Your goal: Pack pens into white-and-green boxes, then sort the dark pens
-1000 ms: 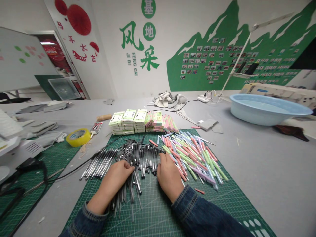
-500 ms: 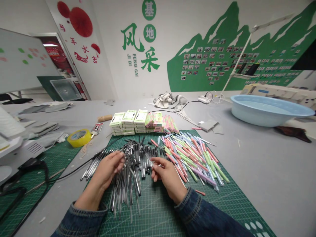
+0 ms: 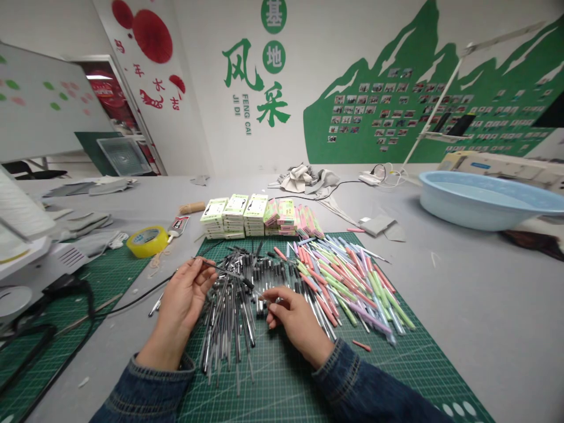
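Observation:
My left hand (image 3: 183, 296) pinches one end of a thin dark pen (image 3: 231, 274), which slants down to the right and has a black part at its far end. Close to that end, the fingertips of my right hand (image 3: 295, 320) are pinched on a slim clear tube (image 3: 259, 295). Whether the tube touches the pen I cannot tell. Beneath and between the hands lies a heap of black and clear pen parts (image 3: 227, 317). To the right of my right hand spreads a pile of pastel pens (image 3: 348, 276).
A green cutting mat (image 3: 282, 382) lies under the pens. Stacked small boxes (image 3: 235, 205) stand behind them. Yellow tape (image 3: 147, 242) and a glue tube (image 3: 180, 225) sit at left. A blue basin (image 3: 480, 202) is at right, a cable (image 3: 132, 302) at left.
My left hand has come up from the heap and now holds a dark pen. My right hand moved off the heap's right edge with a clear tube, and the two hands' pieces have come close together.

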`<state>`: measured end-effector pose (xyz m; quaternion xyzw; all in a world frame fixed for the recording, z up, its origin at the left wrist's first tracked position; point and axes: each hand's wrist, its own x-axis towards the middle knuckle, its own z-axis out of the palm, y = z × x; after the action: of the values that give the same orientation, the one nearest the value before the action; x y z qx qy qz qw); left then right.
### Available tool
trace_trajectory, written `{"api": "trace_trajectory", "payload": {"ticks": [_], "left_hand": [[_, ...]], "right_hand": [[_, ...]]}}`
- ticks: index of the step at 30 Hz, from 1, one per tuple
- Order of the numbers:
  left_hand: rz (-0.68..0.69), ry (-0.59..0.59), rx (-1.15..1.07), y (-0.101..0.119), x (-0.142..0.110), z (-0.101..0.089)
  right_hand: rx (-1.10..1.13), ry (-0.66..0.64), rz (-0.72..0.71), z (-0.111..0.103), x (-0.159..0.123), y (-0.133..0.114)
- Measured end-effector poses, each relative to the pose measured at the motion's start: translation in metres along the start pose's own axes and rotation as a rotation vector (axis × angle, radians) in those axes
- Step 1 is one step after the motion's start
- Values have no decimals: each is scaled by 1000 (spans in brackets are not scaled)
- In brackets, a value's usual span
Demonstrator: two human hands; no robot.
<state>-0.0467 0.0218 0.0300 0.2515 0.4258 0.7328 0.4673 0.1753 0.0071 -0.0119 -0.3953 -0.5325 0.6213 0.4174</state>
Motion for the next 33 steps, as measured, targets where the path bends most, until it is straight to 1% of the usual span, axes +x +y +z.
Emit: {"api": "trace_trajectory", "payload": {"ticks": [9, 11, 14, 16, 18, 21, 24, 27, 29, 30, 31, 33], "left_hand": [[-6, 13, 58, 1, -1, 1], [18, 4, 100, 4, -2, 1], [104, -36, 216, 8, -6, 4], [145, -88, 312, 8, -11, 7], [150, -161, 404, 4, -16, 11], [109, -276, 488, -7, -25, 16], [46, -360, 509, -15, -35, 22], [-32, -466, 530, -15, -42, 28], [-72, -516, 546, -10, -41, 28], [-72, -504, 567, -7, -37, 26], [-56, -463, 610, -4, -32, 22], [20, -330, 799, 4, -17, 9]], "right_hand": [[-16, -5, -36, -1, 1, 3], [-42, 4, -54, -2, 1, 4], [-168, 42, -123, -3, 0, 3], [-243, 56, -162, -3, -2, 1], [-220, 36, -147, -1, -3, -3], [-48, -34, -73, 4, -6, -7], [119, -97, -40, 8, -7, -8], [215, -133, -24, 9, -7, -8], [259, -133, -16, 8, -7, -8], [281, -125, -20, 8, -7, -8], [299, -114, -29, 7, -7, -8], [325, -86, -54, 5, -6, -9]]}}
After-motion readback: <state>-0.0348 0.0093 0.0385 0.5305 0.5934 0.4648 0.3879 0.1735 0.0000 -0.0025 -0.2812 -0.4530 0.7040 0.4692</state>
